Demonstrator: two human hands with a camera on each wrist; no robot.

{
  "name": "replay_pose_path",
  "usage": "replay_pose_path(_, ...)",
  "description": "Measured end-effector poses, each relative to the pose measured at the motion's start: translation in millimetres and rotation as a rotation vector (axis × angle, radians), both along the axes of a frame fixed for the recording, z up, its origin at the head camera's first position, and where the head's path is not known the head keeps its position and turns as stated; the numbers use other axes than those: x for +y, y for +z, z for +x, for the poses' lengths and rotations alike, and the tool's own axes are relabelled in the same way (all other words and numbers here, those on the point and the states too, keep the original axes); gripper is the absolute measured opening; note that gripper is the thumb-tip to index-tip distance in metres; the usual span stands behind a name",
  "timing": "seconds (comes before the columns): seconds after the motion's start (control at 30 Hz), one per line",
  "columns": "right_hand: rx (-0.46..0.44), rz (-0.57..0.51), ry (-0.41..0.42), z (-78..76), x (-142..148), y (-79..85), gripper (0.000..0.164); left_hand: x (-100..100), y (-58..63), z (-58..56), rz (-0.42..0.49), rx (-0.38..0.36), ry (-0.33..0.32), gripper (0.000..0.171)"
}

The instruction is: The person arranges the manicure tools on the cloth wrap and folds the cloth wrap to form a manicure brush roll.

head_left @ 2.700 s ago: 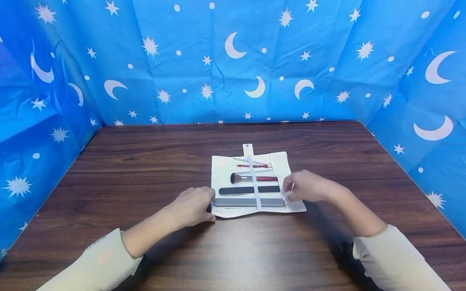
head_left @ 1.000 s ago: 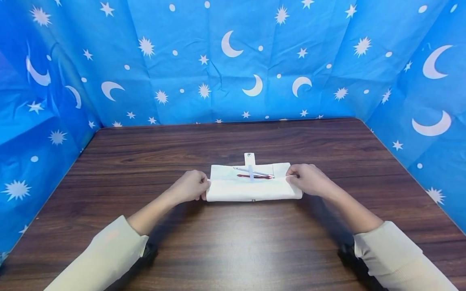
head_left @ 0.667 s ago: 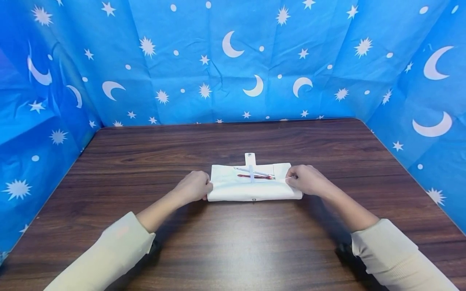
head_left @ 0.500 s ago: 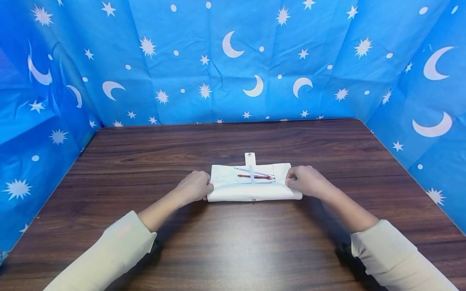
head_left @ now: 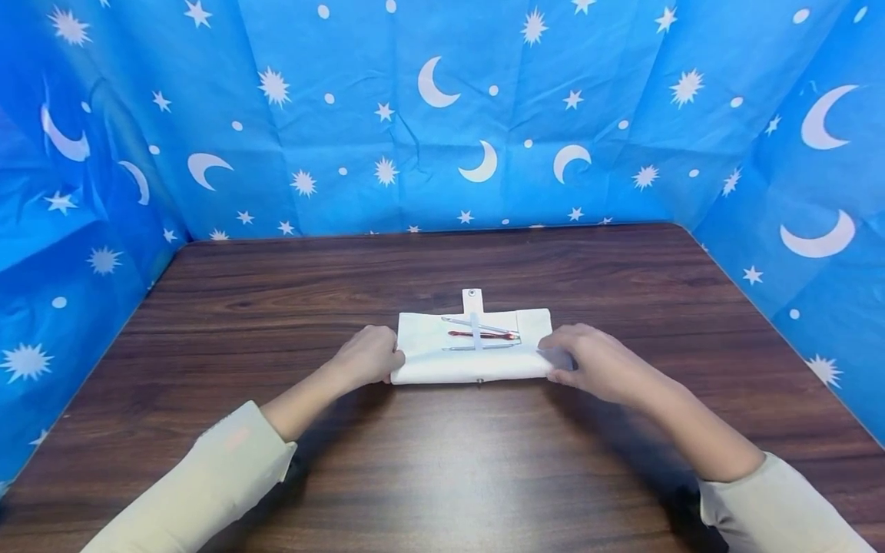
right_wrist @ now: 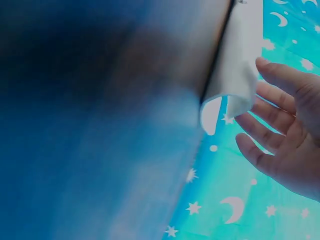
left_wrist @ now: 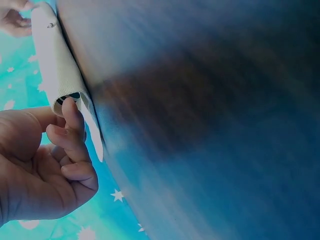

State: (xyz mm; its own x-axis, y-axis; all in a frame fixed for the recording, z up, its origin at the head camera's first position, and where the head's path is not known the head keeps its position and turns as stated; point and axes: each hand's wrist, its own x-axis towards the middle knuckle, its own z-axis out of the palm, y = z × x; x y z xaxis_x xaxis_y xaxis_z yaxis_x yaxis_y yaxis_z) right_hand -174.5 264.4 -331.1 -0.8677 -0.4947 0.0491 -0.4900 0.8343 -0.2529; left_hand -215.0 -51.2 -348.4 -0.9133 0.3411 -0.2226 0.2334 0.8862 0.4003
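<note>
A white fabric tool roll (head_left: 429, 371) lies on the table, its near part folded over into a tube. On its flat far part, a red tool (head_left: 484, 334) and two thin silver tools stay visible under a pale elastic band (head_left: 475, 326). My left hand (head_left: 366, 355) pinches the tube's left end; in the left wrist view, dark ends show inside that opening (left_wrist: 69, 96). At the right end my right hand (head_left: 598, 365) has its fingers extended and spread, close against the fabric, as the right wrist view also shows. The brush and nail files are hidden inside the fold.
A strap with a metal snap (head_left: 472, 299) sticks out from the roll's far edge. The dark wood table (head_left: 290, 292) surrounds the roll. Blue cloth with moons and stars (head_left: 359, 115) hangs behind and at both sides.
The near part of the roll has been folded away from me over the brush and files. Lately my right hand has released the fold's edge and spread its fingers; my left hand stays put.
</note>
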Motion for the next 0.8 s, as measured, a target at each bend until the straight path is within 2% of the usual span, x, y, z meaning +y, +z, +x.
replay_pose_path(0.1, -0.079, 0.027, -0.004, 3.0, 2, -2.2, 0.035, -1, 0.1, 0.3, 0.013, 0.010, 0.009, 0.036)
replay_pose_path(0.17, -0.095, 0.040, 0.002, 2.9, 3, -4.3, 0.034, 0, 0.9, 1.6, 0.023, 0.035, 0.015, 0.030)
replay_pose_path(0.27, -0.087, 0.043, 0.010, 1.6, 3, -6.7, 0.033, 1, 2.5, 4.4, 0.007, 0.153, -0.002, 0.010)
replay_pose_path(0.3, -0.082, 0.043, 0.013, 1.3, 3, -7.3, 0.033, 2, 3.6, 5.6, 0.001, 0.209, -0.027, 0.009)
replay_pose_path(0.4, -0.078, 0.048, 0.012, 0.6, 3, -7.9, 0.032, 5, 6.6, 11.2, -0.037, 0.364, -0.150, 0.023)
replay_pose_path(0.47, -0.086, 0.049, 0.006, 0.5, 3, -7.6, 0.033, 8, 8.6, 16.4, -0.063, 0.409, -0.254, 0.030)
replay_pose_path(0.53, -0.096, 0.047, 0.002, -0.2, 3, -7.5, 0.033, 10, 8.0, 21.0, -0.104, 0.419, -0.344, 0.036)
replay_pose_path(0.6, -0.107, 0.040, 0.005, -1.0, 3, -8.2, 0.034, 10, 6.2, 23.8, -0.138, 0.416, -0.390, 0.041)
replay_pose_path(0.67, -0.114, 0.034, 0.015, -2.0, 3, -9.4, 0.036, 11, 3.4, 23.6, -0.156, 0.414, -0.410, 0.041)
replay_pose_path(0.8, -0.098, 0.032, 0.054, -4.4, 4, -11.9, 0.037, 10, 1.1, 19.8, -0.134, 0.399, -0.412, 0.035)
